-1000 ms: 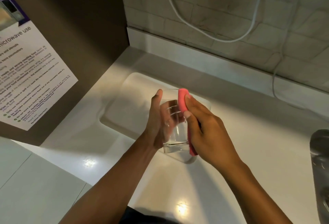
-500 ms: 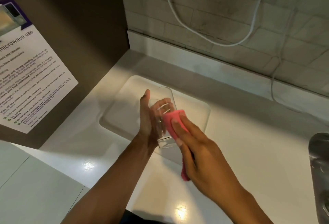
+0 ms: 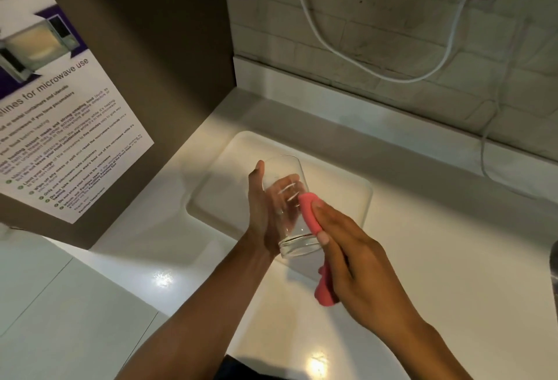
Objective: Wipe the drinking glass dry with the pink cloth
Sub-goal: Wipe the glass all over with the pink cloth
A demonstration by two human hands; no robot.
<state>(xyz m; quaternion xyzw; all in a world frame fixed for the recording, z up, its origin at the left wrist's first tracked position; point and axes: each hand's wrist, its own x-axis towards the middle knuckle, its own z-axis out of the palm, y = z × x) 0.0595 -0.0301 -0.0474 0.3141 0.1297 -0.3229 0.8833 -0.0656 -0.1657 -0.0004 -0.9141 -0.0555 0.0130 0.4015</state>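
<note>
Your left hand [image 3: 265, 213] wraps the drinking glass [image 3: 290, 207], held tilted above the white countertop [image 3: 437, 259] near the shallow recessed tray [image 3: 217, 198]. Your right hand [image 3: 353, 262] pinches the pink cloth [image 3: 309, 213] flat against the glass's outer wall. Press lightly and turn the glass to reach every side. The glass is smooth, clear and slippery-looking; the cloth looks soft and folded.

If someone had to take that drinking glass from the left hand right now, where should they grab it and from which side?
Probably by the upper wall just under the rim of the drinking glass, reaching in from the far side. The left hand wraps the near-left wall, the right hand presses the pink cloth on the right side, and the glass tilts, mouth away.
</note>
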